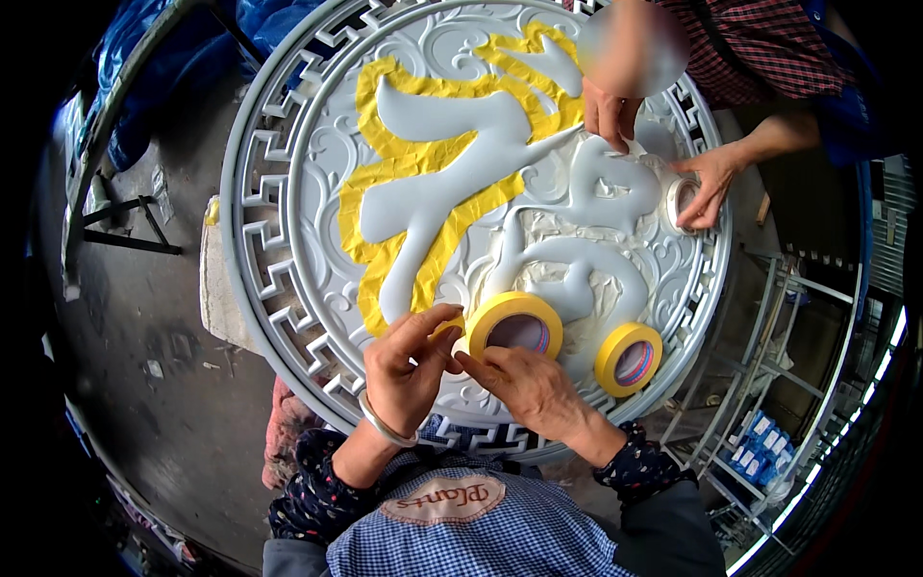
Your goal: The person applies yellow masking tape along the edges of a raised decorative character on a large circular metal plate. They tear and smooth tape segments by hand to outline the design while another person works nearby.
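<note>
Near the close edge of a large round grey-white relief panel, both my hands work with a roll of yellow masking tape. My left hand, a bangle at its wrist, pinches the loose end of the tape beside the roll. Closed at the roll's near side is my right hand, its thumb and fingertips by the tape end. Yellow tape strips line the edges of the smooth raised character on the panel's left part. Pale tape surrounds the raised shapes on the right.
A second yellow tape roll lies on the panel at right. Across from me, a co-worker's hand touches the panel; their other hand holds a white tape roll. A metal rack stands at right, blue sheeting at far left.
</note>
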`<action>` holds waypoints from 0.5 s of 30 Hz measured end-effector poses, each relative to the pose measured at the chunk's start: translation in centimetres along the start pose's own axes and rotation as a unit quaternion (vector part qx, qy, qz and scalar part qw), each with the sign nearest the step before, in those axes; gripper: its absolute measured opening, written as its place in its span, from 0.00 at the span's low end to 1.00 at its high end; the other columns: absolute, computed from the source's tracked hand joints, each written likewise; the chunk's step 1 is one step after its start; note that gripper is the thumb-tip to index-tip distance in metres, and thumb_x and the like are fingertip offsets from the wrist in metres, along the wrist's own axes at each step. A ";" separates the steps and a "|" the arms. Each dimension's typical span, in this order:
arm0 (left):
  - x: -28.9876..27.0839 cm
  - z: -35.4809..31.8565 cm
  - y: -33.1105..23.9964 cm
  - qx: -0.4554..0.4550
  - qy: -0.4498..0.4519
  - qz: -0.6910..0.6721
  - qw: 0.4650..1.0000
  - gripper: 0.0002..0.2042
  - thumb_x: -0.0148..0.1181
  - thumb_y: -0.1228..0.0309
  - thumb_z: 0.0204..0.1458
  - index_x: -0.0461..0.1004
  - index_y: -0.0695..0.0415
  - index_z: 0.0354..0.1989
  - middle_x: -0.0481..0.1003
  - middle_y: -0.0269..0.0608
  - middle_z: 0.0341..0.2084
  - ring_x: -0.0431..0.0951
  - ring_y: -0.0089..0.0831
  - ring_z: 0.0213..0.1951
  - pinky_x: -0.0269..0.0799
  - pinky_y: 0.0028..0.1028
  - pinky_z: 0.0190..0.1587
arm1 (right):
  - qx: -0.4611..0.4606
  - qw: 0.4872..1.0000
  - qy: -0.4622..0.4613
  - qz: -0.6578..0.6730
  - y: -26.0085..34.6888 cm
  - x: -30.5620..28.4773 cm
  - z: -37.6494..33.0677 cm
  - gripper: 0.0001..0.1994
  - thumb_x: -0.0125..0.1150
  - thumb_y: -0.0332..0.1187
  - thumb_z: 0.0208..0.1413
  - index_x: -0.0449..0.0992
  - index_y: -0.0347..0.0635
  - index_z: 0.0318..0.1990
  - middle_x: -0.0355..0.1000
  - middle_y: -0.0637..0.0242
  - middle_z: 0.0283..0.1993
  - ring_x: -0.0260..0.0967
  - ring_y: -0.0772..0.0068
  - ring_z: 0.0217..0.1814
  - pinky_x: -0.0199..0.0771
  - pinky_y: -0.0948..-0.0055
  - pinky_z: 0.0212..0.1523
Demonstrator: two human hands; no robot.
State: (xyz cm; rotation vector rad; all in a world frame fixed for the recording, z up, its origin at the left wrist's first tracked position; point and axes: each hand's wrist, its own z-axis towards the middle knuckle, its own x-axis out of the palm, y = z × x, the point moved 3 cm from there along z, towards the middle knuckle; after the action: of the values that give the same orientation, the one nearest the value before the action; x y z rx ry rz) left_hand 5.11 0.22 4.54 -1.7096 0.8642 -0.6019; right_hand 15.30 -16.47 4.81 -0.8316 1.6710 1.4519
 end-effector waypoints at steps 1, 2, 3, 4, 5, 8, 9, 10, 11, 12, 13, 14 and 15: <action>0.0 0.1 0.0 -0.002 -0.004 -0.004 1.000 0.13 0.63 0.83 0.62 0.80 0.65 0.54 0.81 0.41 0.37 0.82 0.23 0.27 0.78 0.21 0.31 | -0.007 1.000 -0.005 0.017 -0.1 -0.4 0.3 0.32 0.62 0.27 0.55 0.72 0.50 0.71 0.71 0.67 0.51 0.74 0.66 0.47 0.80 0.67 0.47; 0.1 0.2 0.0 -0.004 -0.008 -0.008 1.000 0.13 0.64 0.84 0.61 0.80 0.64 0.54 0.80 0.41 0.35 0.83 0.23 0.27 0.78 0.21 0.30 | -0.014 0.999 -0.009 0.035 -0.2 -0.9 0.6 0.31 0.64 0.27 0.55 0.73 0.48 0.69 0.72 0.66 0.50 0.74 0.66 0.45 0.80 0.66 0.46; 0.2 0.4 0.1 -0.006 -0.010 -0.012 1.000 0.14 0.64 0.85 0.60 0.81 0.63 0.54 0.79 0.41 0.34 0.83 0.24 0.27 0.78 0.22 0.29 | 0.021 0.997 -0.037 0.072 -0.4 -1.9 1.1 0.30 0.67 0.28 0.54 0.74 0.47 0.67 0.73 0.65 0.48 0.75 0.65 0.44 0.80 0.65 0.45; 0.2 0.6 0.2 -0.005 -0.010 -0.009 1.000 0.14 0.64 0.85 0.60 0.81 0.63 0.54 0.79 0.41 0.33 0.83 0.24 0.27 0.78 0.22 0.29 | 0.056 0.990 -0.065 0.111 -0.4 -3.2 1.7 0.28 0.70 0.28 0.53 0.75 0.45 0.64 0.74 0.64 0.46 0.76 0.64 0.42 0.80 0.64 0.44; 0.3 0.7 0.3 -0.004 -0.009 -0.006 1.000 0.15 0.64 0.85 0.60 0.81 0.62 0.54 0.79 0.40 0.33 0.83 0.24 0.27 0.78 0.22 0.29 | 0.090 0.980 -0.093 0.150 -0.8 -3.9 2.1 0.27 0.73 0.29 0.52 0.76 0.44 0.62 0.75 0.63 0.44 0.77 0.63 0.40 0.79 0.62 0.42; 0.8 0.9 -0.1 -0.001 0.008 0.009 1.000 0.16 0.64 0.85 0.59 0.81 0.61 0.55 0.79 0.40 0.33 0.83 0.24 0.27 0.77 0.23 0.29 | 0.155 0.946 -0.132 0.251 -2.7 -5.1 3.5 0.20 0.78 0.33 0.55 0.78 0.38 0.51 0.77 0.61 0.38 0.80 0.61 0.39 0.80 0.65 0.39; 0.9 1.0 -0.2 0.000 0.017 0.016 1.000 0.16 0.64 0.85 0.59 0.82 0.61 0.55 0.79 0.40 0.33 0.83 0.24 0.27 0.77 0.23 0.29 | 0.176 0.930 -0.132 0.293 -3.0 -5.4 4.1 0.19 0.77 0.34 0.56 0.78 0.38 0.51 0.77 0.61 0.38 0.81 0.62 0.40 0.80 0.66 0.38; 1.1 0.8 0.3 0.012 0.032 0.014 0.999 0.21 0.64 0.85 0.59 0.80 0.57 0.61 0.78 0.40 0.32 0.83 0.24 0.27 0.77 0.24 0.29 | 0.190 0.919 -0.120 0.325 -3.1 -5.5 4.7 0.15 0.75 0.34 0.59 0.79 0.36 0.47 0.78 0.63 0.37 0.80 0.67 0.38 0.80 0.70 0.40; 1.3 0.8 0.2 0.014 0.046 0.022 0.999 0.23 0.64 0.85 0.59 0.78 0.56 0.63 0.78 0.39 0.31 0.83 0.24 0.27 0.77 0.24 0.30 | 0.197 0.910 -0.102 0.350 -3.3 -5.2 4.9 0.13 0.75 0.33 0.60 0.79 0.36 0.46 0.78 0.63 0.37 0.80 0.68 0.38 0.80 0.71 0.40; 1.6 0.9 0.0 0.016 0.059 0.030 0.998 0.25 0.64 0.85 0.59 0.77 0.55 0.65 0.78 0.39 0.31 0.82 0.24 0.27 0.77 0.25 0.30 | 0.203 0.901 -0.082 0.376 -3.5 -4.8 4.9 0.12 0.74 0.32 0.60 0.80 0.36 0.45 0.78 0.64 0.37 0.80 0.70 0.38 0.79 0.71 0.40; 1.8 0.9 0.0 0.017 0.072 0.038 0.997 0.26 0.64 0.85 0.58 0.76 0.54 0.67 0.78 0.38 0.30 0.82 0.24 0.27 0.77 0.25 0.30 | 0.209 0.890 -0.063 0.401 -3.6 -4.4 5.0 0.10 0.73 0.31 0.61 0.80 0.36 0.44 0.78 0.64 0.37 0.79 0.71 0.38 0.79 0.71 0.40; 1.8 1.0 0.6 0.042 0.086 0.059 0.994 0.30 0.64 0.84 0.59 0.71 0.53 0.71 0.79 0.37 0.31 0.82 0.22 0.28 0.77 0.25 0.31 | 0.226 0.877 -0.052 0.422 -3.6 -4.3 5.0 0.08 0.72 0.30 0.62 0.81 0.35 0.42 0.78 0.65 0.37 0.79 0.73 0.38 0.79 0.72 0.40; 1.8 1.0 0.8 0.014 0.080 0.034 0.996 0.30 0.64 0.84 0.59 0.71 0.54 0.71 0.80 0.37 0.32 0.82 0.22 0.28 0.77 0.24 0.31 | 0.229 0.876 -0.051 0.422 -3.7 -4.2 5.0 0.08 0.72 0.29 0.62 0.81 0.35 0.42 0.78 0.65 0.37 0.79 0.72 0.37 0.78 0.72 0.39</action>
State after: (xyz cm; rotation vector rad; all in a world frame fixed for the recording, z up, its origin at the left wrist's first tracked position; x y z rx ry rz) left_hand 6.81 -0.75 3.41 -1.6163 1.0171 -0.7090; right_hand 21.20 -12.06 6.22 0.2992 2.2955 1.4656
